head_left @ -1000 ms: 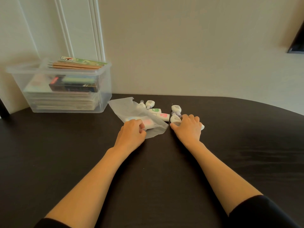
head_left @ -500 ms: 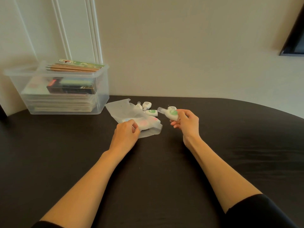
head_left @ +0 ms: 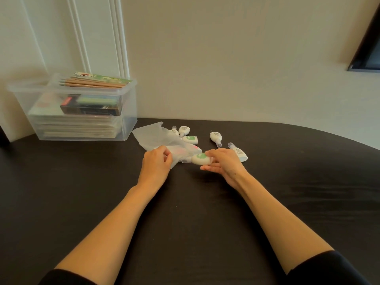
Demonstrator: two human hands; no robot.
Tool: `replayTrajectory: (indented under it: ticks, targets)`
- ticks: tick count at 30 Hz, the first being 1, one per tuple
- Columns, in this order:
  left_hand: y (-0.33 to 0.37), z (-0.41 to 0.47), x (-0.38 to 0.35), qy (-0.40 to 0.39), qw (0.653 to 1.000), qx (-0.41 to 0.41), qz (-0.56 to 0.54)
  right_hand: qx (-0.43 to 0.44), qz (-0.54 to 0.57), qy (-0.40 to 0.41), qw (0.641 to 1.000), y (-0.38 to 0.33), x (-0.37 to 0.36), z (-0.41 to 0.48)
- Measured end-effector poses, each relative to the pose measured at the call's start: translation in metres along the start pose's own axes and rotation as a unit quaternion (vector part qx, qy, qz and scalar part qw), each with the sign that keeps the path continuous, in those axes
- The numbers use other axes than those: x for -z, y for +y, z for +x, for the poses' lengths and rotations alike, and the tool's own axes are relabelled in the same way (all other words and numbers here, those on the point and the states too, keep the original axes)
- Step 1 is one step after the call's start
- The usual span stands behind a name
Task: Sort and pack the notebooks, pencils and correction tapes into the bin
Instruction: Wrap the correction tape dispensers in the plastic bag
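Note:
My left hand (head_left: 157, 162) pinches the near edge of a translucent plastic bag (head_left: 156, 137) that lies on the dark table and has a pink-marked correction tape inside. My right hand (head_left: 223, 163) holds a white and green correction tape (head_left: 200, 158) at the bag's mouth. Several more correction tapes lie loose behind: one with a green label (head_left: 190, 139), two small ones (head_left: 183, 130), one (head_left: 216, 137) to the right and one (head_left: 238, 152) just behind my right hand. The clear bin (head_left: 127, 112) stands at the back left with notebooks stacked inside and pencils (head_left: 92, 83) on top.
The dark table (head_left: 185, 212) runs to a curved edge at the right. A cream wall with white trim rises right behind the bin. A dark frame (head_left: 368, 48) shows at the upper right.
My right hand has carried the green correction tape from above the table left and down to the bag's mouth. My left hand keeps its pinch on the bag.

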State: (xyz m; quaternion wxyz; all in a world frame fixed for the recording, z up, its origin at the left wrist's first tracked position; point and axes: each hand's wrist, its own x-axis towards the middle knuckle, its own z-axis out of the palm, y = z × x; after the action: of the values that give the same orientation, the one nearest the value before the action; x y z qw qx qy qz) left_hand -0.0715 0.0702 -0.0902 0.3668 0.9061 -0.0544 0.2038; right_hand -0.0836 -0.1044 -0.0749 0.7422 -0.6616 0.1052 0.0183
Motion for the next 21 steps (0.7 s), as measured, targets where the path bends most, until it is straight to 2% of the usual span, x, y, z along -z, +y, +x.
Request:
replayTrajectory:
  ticks: [4,12,18,21]
  targets:
    - [0.001,0.0,0.0,0.0,1.0,-0.001,0.008,-0.044,0.098,0.025,0.994,-0.003,0.006,-0.004]
    - [0.003,-0.002,0.0,-0.069,0.998,-0.01,0.009,-0.063,0.086,0.043,0.993,-0.004,0.001,-0.009]
    - [0.0,-0.002,0.0,-0.064,0.997,0.016,0.034,-0.072,0.047,0.025,0.996,-0.009,-0.003,-0.014]
    - [0.001,-0.002,0.002,-0.091,0.995,0.018,0.041,-0.064,0.014,0.031,0.997,-0.009,-0.005,-0.016]
